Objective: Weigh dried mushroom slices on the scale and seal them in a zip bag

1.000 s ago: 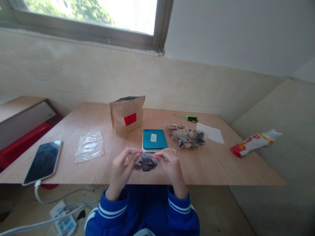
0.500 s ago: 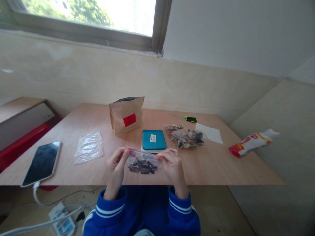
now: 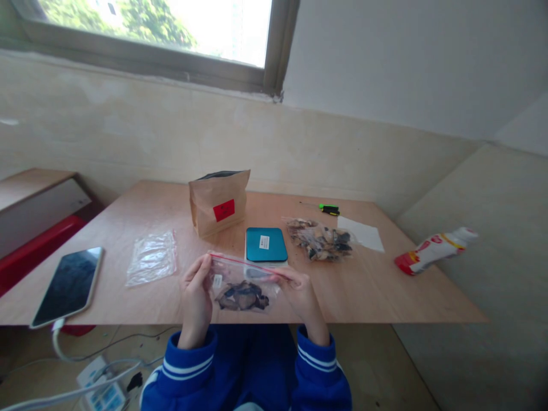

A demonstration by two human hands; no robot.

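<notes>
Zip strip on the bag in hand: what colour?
Red: the zip strip of the clear bag, best seen in the head view.

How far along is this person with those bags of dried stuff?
Done: one clear bag of mixed dried pieces already lies filled on the table. In hand: the left hand and right hand hold up a red-edged zip bag of dark pieces, with a small white label. Left: an empty-looking clear bag lies flat nearby.
</notes>
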